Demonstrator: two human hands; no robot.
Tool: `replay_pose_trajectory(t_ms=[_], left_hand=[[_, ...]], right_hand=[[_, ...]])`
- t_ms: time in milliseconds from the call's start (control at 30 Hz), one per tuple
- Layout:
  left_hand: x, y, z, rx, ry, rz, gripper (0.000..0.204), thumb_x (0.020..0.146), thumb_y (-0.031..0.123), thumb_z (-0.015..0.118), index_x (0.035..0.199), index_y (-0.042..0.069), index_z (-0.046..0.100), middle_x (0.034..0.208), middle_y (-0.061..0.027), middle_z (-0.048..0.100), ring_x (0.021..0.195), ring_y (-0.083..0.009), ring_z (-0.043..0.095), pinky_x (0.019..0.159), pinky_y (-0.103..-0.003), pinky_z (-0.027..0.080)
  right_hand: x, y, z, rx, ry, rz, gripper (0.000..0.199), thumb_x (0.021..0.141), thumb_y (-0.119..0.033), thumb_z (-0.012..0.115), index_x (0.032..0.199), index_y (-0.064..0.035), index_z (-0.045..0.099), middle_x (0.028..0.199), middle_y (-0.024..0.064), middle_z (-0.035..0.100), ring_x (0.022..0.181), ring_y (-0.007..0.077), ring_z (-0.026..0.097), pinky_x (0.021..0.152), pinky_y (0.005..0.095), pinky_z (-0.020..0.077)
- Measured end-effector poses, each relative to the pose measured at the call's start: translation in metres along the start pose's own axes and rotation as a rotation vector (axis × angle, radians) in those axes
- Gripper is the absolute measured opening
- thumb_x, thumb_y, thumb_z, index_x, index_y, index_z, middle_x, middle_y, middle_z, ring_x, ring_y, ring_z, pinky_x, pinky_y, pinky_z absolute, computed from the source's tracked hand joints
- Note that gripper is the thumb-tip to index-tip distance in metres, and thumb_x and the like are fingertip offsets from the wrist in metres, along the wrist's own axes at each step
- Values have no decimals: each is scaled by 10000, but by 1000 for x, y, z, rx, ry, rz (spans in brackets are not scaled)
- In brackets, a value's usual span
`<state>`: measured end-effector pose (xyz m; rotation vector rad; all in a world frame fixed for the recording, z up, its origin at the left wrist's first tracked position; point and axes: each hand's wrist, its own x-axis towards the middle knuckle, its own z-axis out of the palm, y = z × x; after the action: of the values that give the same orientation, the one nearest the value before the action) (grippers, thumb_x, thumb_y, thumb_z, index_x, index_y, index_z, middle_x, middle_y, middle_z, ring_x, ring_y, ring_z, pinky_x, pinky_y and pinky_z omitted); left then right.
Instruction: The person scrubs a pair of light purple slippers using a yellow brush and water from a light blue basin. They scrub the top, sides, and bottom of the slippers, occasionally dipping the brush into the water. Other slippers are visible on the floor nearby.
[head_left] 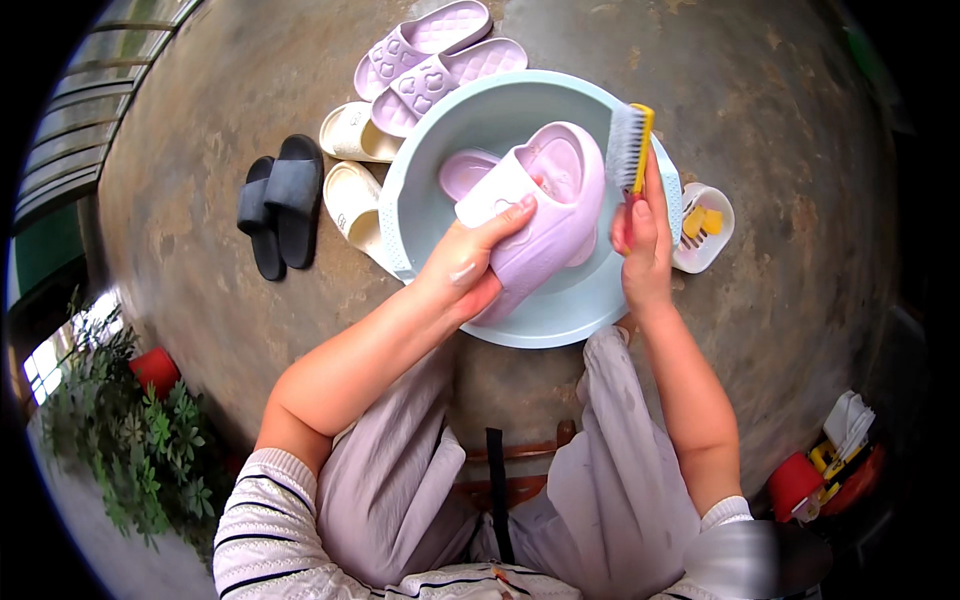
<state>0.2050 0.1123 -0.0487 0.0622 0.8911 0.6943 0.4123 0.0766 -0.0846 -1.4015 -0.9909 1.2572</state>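
My left hand (470, 258) grips a light purple slipper (545, 225), thumb on its pale strap and fingers beneath it. The slipper is tilted above a pale blue basin (530, 330). Behind it, inside the basin, part of another purple slipper (465, 175) shows; the rest of that one is hidden. My right hand (645, 245) is wrapped round the red handle of a scrubbing brush (632, 150), which points up over the basin's right rim. Its white bristles face left, toward the held slipper, and stand apart from it. A yellow back runs along the brush head.
Right of the basin stands a white soap dish (715, 255) with yellow soap pieces (703, 221). Left of it lie purple slippers (450, 65), cream slippers (352, 205) and dark slippers (297, 200). A leafy plant (150, 440) is at lower left, a red container (795, 483) at lower right.
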Motion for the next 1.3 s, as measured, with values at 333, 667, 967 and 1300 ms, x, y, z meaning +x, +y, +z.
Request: replay_pose_trajectory(t_ms=[333, 667, 967, 1300], left_hand=[[2, -15, -8, 138, 45, 72, 418, 937, 134, 653, 1332, 39, 557, 1285, -103, 613, 1183, -245, 594, 1012, -421, 483], [0, -12, -5, 193, 105, 173, 314, 923, 53, 633, 1235, 9, 627, 1165, -89, 672, 1063, -214, 643, 932, -376, 515], [0, -3, -6, 229, 65, 194, 397, 935, 49, 615, 1320, -13, 540, 1231, -104, 640, 1077, -218, 644, 944, -369, 518], [0, 2, -6, 457, 97, 303, 310, 937, 122, 670, 1225, 10, 643, 1123, -54, 684, 1009, -161, 644, 899, -332, 514]], right_hand=[[4, -44, 3, -720, 67, -524, 534, 791, -35, 750, 1275, -254, 687, 856, 66, 584, 589, 167, 556, 518, 311, 475], [-7, -46, 0, -738, -29, -520, 529, 796, -12, 730, 1276, -230, 690, 813, 70, 551, 559, 157, 542, 477, 315, 431], [-7, -39, 2, -763, 5, -605, 515, 771, -65, 767, 1245, -259, 708, 813, 36, 562, 564, 147, 536, 488, 299, 448], [-11, -56, -6, -845, 57, -520, 492, 797, -56, 741, 1251, -239, 701, 785, 50, 525, 557, 167, 524, 493, 297, 428]])
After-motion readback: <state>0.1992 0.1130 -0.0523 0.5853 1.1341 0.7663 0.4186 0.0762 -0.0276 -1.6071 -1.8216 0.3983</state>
